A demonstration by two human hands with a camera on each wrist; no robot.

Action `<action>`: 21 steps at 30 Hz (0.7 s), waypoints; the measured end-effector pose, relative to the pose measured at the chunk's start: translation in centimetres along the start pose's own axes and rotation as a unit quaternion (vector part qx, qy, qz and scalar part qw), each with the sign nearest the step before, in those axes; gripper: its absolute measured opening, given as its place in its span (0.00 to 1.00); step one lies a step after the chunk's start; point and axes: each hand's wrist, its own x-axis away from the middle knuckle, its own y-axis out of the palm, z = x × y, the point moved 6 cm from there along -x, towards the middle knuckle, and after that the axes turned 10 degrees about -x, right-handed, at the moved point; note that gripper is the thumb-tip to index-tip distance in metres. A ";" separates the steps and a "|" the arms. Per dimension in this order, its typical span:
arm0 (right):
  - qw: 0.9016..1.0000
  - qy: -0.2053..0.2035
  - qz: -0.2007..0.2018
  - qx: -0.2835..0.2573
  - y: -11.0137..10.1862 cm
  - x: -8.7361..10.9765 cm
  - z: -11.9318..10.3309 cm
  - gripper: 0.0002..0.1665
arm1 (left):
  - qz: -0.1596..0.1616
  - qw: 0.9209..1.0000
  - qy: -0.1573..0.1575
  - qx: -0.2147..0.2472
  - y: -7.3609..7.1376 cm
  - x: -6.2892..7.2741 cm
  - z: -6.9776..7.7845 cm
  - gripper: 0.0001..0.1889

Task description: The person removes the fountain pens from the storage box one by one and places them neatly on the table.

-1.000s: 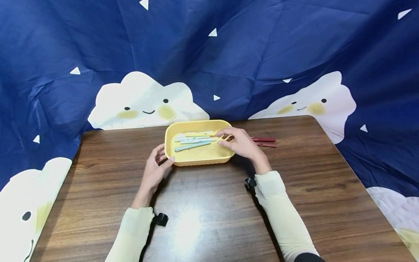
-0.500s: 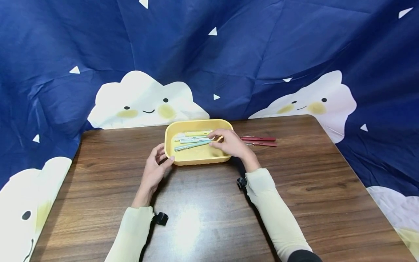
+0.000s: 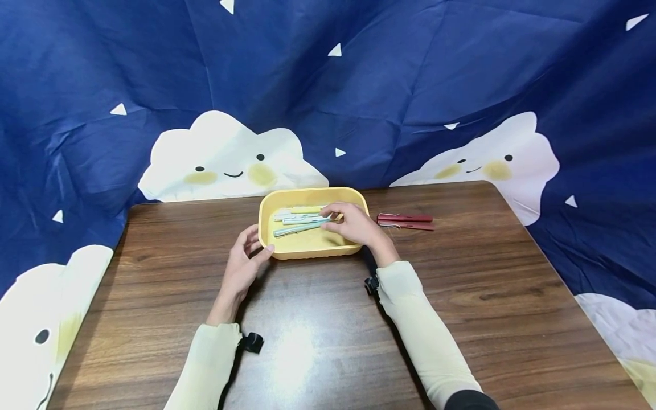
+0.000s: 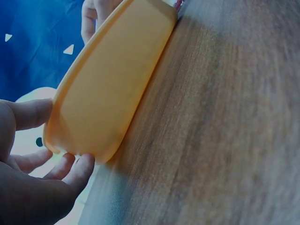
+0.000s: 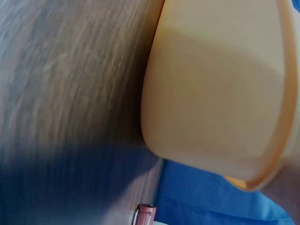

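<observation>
The left hand [image 3: 242, 263] grips the left end of the yellow tray [image 3: 318, 255], thumb over the near rim, fingers against the outside wall. Inside, the pens lie with their long axes roughly left to right: a yellow pen [image 3: 306, 210] farthest, pale pens [image 3: 301, 218] in the middle, and a blue pen [image 3: 298, 229] nearest, its right end angled slightly away from the person. The right hand [image 3: 357, 225] reaches in over the right rim, thumb and fingers bent about the blue pen's right end, so it is the nearer hand; whether they pinch it I cannot tell. Two red pens [image 3: 410, 218] lie on the table just beyond the tray's right end. The tray's far rim sits near the curtain [image 3: 359, 114]; the table [image 3: 461, 296] stretches widest toward the person and right.
</observation>
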 end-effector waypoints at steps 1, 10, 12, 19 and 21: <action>1.000 0.001 0.000 0.006 0.1 -0.1 0.0 0.17 | 0.000 1.000 0.000 -0.001 0.0 0.0 0.0 0.34; 0.999 0.020 -0.006 0.027 1.4 -1.2 0.5 0.18 | -0.001 1.000 0.000 -0.001 0.0 0.1 0.0 0.34; 0.999 0.024 -0.009 0.036 1.7 -1.5 0.6 0.18 | -0.001 1.000 0.001 0.000 0.0 0.1 0.1 0.34; 0.998 0.044 -0.028 0.042 2.5 -2.1 1.0 0.19 | 0.002 1.000 0.002 0.004 0.0 0.1 0.1 0.34; 0.997 0.051 -0.034 0.040 2.7 -2.3 1.1 0.20 | 0.003 1.000 0.001 0.005 0.0 0.1 0.1 0.34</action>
